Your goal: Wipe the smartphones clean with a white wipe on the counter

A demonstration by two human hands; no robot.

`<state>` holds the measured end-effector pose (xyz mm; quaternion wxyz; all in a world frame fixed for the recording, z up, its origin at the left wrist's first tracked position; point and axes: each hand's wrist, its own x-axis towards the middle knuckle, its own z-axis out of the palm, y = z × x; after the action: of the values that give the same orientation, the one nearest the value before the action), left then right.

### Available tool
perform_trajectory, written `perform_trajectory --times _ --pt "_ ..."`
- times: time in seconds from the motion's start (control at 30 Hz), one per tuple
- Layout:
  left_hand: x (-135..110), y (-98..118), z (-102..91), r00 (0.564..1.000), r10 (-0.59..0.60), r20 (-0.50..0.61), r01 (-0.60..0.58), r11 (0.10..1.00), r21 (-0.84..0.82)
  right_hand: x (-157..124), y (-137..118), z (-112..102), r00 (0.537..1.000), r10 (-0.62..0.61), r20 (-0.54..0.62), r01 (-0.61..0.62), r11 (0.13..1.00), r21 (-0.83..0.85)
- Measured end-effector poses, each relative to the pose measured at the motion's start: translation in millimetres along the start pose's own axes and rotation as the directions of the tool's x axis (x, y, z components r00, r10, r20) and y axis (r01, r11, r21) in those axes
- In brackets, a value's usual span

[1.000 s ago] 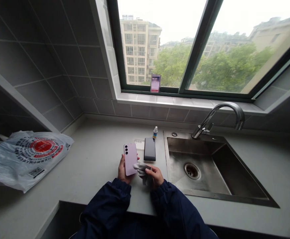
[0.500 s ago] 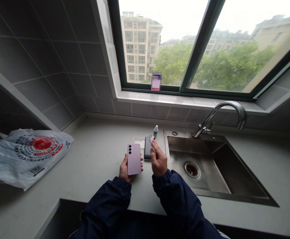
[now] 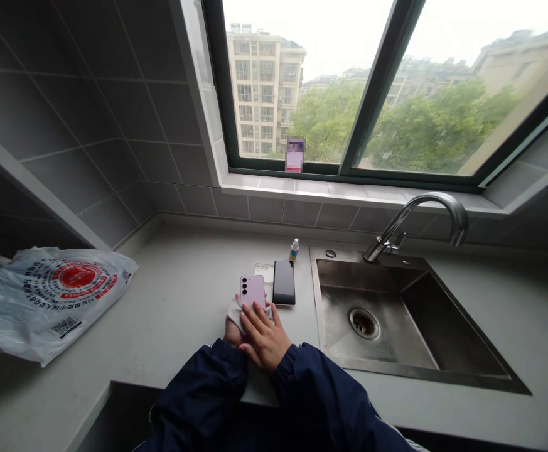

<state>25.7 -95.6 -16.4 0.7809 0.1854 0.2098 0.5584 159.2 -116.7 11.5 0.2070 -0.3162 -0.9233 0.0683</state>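
In my left hand lies a pale purple smartphone, its back with the camera lenses facing up. My left fingers are closed around its sides and mostly covered. Laid over the lower part of the phone, my right hand holds a crumpled white cloth against its back, fingers stretched forward. A dark phone rests on the counter just to the right. Partly behind the purple phone is a clear phone case. Behind the dark phone stands a small white-capped bottle with a blue and yellow label.
A steel sink with a curved faucet is set in the counter to my right. At the left lies a white plastic bag with red and black print. Beyond the counter is a window.
My right hand has moved left and down from above the dark phone, bringing the cloth onto the purple phone's back. The dark phone now shows fully. The purple phone has barely moved.
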Motion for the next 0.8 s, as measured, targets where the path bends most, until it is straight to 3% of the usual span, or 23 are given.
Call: perform_trajectory --times 0.2,0.37,0.6,0.8 --pt "-8.6 9.7 18.6 0.996 -0.055 -0.075 0.053 0.998 -0.04 -7.9 -3.6 -3.8 0.998 -0.044 0.049 0.043 0.999 0.009" --pt "-8.2 8.4 25.3 0.993 -0.032 -0.117 0.026 0.998 -0.056 -4.4 0.9 -5.7 0.996 -0.047 0.076 0.047 0.999 -0.007" --pt "2.1 -2.6 10.0 0.983 0.022 -0.18 -0.039 0.995 -0.093 13.7 9.4 -6.2 0.995 0.078 0.059 -0.072 0.993 -0.097" --pt "4.0 -2.0 16.3 0.981 0.051 -0.188 -0.07 0.993 -0.095 35.9 21.9 -14.6 0.983 0.179 0.034 -0.175 0.978 -0.11"
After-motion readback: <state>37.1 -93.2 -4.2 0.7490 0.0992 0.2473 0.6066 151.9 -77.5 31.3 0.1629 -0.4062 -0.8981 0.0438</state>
